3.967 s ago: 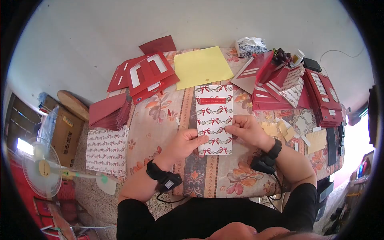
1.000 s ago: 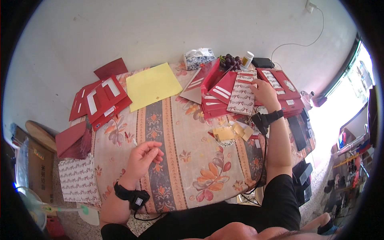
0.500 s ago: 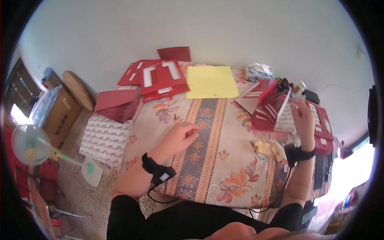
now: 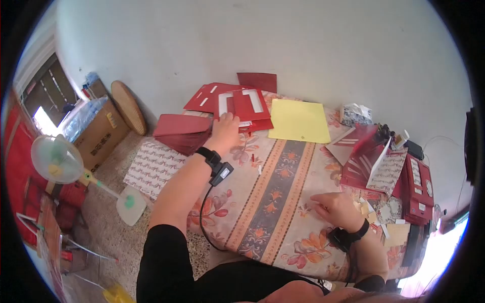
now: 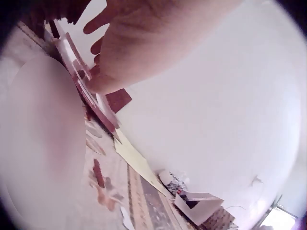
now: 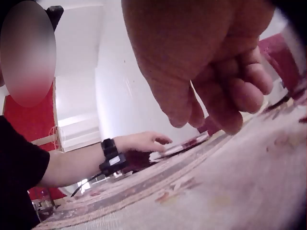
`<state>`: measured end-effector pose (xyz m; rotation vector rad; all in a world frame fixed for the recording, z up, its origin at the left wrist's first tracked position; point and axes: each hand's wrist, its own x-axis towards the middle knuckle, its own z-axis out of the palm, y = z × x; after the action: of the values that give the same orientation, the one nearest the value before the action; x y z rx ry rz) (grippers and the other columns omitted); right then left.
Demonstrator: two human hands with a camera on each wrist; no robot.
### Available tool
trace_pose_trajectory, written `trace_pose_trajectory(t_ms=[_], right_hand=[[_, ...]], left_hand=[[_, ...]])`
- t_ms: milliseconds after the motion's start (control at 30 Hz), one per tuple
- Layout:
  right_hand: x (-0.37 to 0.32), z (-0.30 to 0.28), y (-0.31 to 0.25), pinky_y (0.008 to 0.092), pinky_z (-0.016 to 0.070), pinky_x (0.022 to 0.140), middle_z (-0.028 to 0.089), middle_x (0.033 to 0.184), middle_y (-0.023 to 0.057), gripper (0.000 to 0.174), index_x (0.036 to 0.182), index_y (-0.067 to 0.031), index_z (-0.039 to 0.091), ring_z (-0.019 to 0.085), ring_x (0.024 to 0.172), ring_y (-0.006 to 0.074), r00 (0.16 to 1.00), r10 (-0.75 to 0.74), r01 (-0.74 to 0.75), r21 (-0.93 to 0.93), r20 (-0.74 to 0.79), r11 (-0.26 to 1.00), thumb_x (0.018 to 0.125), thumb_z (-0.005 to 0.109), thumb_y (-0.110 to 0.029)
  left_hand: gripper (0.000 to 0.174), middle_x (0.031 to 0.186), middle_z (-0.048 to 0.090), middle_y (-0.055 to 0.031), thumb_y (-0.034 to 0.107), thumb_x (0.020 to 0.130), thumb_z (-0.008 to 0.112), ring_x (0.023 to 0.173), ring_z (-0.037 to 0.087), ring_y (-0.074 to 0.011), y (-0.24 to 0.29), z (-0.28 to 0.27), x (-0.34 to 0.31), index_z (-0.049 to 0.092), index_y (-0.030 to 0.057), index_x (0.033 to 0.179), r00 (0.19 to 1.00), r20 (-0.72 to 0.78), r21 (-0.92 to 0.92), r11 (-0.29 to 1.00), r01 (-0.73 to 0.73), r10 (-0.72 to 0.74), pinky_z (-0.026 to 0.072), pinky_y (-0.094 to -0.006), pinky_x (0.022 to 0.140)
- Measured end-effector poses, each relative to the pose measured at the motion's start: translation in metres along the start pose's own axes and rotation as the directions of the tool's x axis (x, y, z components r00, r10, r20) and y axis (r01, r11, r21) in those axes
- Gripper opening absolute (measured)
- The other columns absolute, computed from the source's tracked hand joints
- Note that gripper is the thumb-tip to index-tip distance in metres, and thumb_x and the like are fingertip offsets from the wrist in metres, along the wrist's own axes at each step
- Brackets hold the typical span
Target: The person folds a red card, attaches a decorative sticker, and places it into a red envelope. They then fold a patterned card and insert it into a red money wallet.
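Observation:
In the head view my left hand reaches to the near left corner of a red card folder with white cut-outs, its fingers overlapping the folder there. The left wrist view shows that hand's fingers spread apart over the red folders, pinching nothing. Just left of it lies a stack of dark red envelopes. My right hand hovers above the flowered tablecloth at the right, holding nothing, with fingers loosely bent. Beyond it, the card with ribbon garlands leans on the red pile.
A yellow sheet lies at mid-back. Patterned sheets stick out at the left edge. Red folders, a tissue pack, grapes and small tan pieces crowd the right. A fan stands at the left.
The garland-patterned card, held in both hands at first, went onto the right pile and was let go. My right hand drew back toward me; my left moved forward-left to the red folder.

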<state>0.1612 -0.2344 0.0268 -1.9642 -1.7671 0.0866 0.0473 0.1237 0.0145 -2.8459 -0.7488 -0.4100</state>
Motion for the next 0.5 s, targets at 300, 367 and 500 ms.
trace_pose_trajectory(t_ms=[300, 367, 500], right_hand=[[-0.001, 0.006, 0.013, 0.0403, 0.0460, 0.058, 0.058, 0.068, 0.0131, 0.012, 0.080, -0.0053, 0.058, 0.058, 0.066, 0.0311, 0.999, -0.042, 0.041, 0.051, 0.025, 0.998, 0.078, 0.056, -0.017], [-0.004, 0.005, 0.017, 0.0406, 0.0456, 0.057, 0.057, 0.068, 0.0127, 0.012, 0.080, -0.0055, 0.057, 0.058, 0.066, 0.0310, 1.000, -0.026, 0.026, 0.048, 0.001, 0.998, 0.079, 0.056, -0.018], [-0.006, -0.010, 0.022, 0.0396, 0.0452, 0.056, 0.057, 0.071, 0.0113, 0.012, 0.082, -0.0070, 0.057, 0.058, 0.065, 0.0292, 0.994, 0.015, -0.025, -0.097, -0.105, 0.995, 0.076, 0.058, -0.017]], left_hand=[[0.048, 0.122, 0.046, -0.0161, 0.014, 0.073, 0.059, 0.112, 0.047, -0.0331, -0.010, 0.023, 0.024, 0.045, 0.0075, 0.118, 0.982, 0.123, -0.004, 0.989, 0.148, -0.146, 0.0411, -0.0496, 0.086], [0.050, 0.128, 0.043, -0.0169, 0.014, 0.074, 0.060, 0.117, 0.043, -0.0341, -0.002, 0.022, 0.022, 0.045, 0.0074, 0.121, 0.990, 0.019, 0.099, 0.986, 0.135, -0.138, 0.0386, -0.0494, 0.091], [0.053, 0.133, 0.039, -0.0175, 0.016, 0.075, 0.062, 0.120, 0.041, -0.0343, 0.045, -0.007, 0.022, 0.044, 0.0064, 0.123, 0.999, -0.015, 0.038, 0.998, 0.042, -0.041, 0.0354, -0.0455, 0.097]])
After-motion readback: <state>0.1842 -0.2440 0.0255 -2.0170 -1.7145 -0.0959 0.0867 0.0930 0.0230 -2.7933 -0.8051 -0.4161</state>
